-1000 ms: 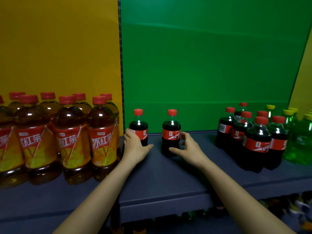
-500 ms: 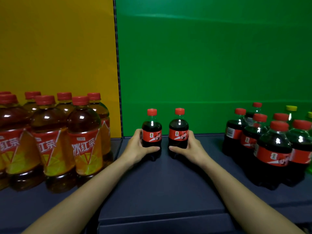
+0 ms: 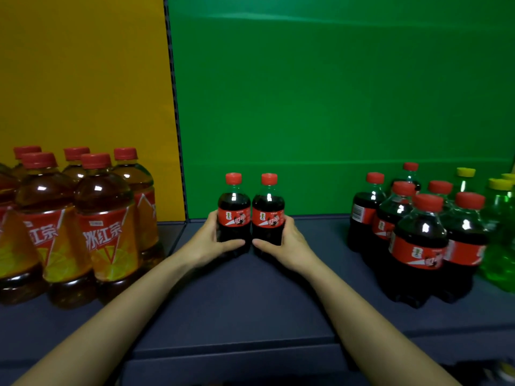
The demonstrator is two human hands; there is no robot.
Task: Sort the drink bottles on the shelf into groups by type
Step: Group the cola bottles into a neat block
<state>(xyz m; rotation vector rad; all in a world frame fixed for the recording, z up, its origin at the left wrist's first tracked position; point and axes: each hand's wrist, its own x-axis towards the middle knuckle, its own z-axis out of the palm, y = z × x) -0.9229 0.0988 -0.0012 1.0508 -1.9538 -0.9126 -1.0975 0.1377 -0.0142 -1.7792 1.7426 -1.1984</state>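
Observation:
Two small cola bottles with red caps and red labels stand upright side by side, touching, at the middle of the dark shelf (image 3: 250, 296). My left hand (image 3: 207, 240) wraps the left cola bottle (image 3: 233, 207) from its left side. My right hand (image 3: 287, 243) wraps the right cola bottle (image 3: 268, 208) from its right side. A cluster of several more cola bottles (image 3: 418, 232) stands at the right. Green soda bottles with yellow caps (image 3: 498, 227) sit beyond them at the far right. Large iced tea bottles (image 3: 106, 218) crowd the left.
A yellow back panel (image 3: 83, 79) stands behind the tea bottles and a green back panel (image 3: 334, 93) behind the colas. The shelf's front edge (image 3: 237, 355) runs below my forearms. Open shelf surface lies between the held pair and each side group.
My hands closed around the two cola bottles and slid them together until they touch. They now stand a little further right, away from the tea bottles.

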